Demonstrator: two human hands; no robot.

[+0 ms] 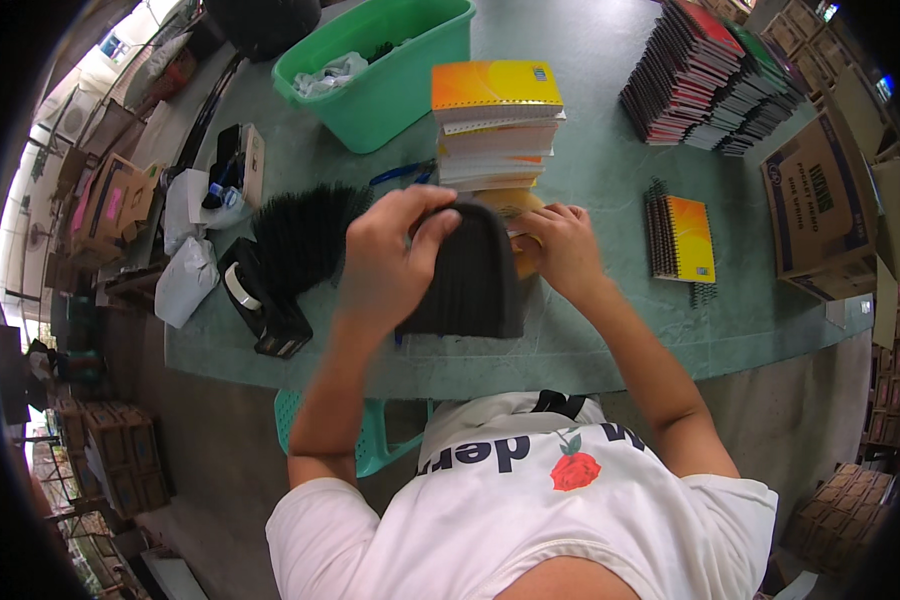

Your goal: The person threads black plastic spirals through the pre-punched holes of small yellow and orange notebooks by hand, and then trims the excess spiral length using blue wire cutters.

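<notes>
My left hand (pixel 395 245) is closed in a pinch at the upper left edge of a dark, ridged block (pixel 470 285). Whatever sits between its fingertips is too small to make out. On the block's right side my right hand (pixel 562 245) grips a yellow notebook (pixel 510 200), which is partly hidden by the hand and the block. Just beyond stands a tall stack of yellow-orange notebooks (pixel 497 85). Blue-handled pliers (pixel 400 173) lie left of that stack. A heap of black spiral binding coils (pixel 310 225) rests left of my left hand.
A green tub (pixel 400 100) with plastic bags stands at the back. Nearer left are a black tape dispenser (pixel 265 310) and a white plastic bag (pixel 188 283). To the right are spiral-bound yellow notebooks (pixel 688 240), piled red and dark notebooks (pixel 695 75) and an open cardboard box (pixel 820 200).
</notes>
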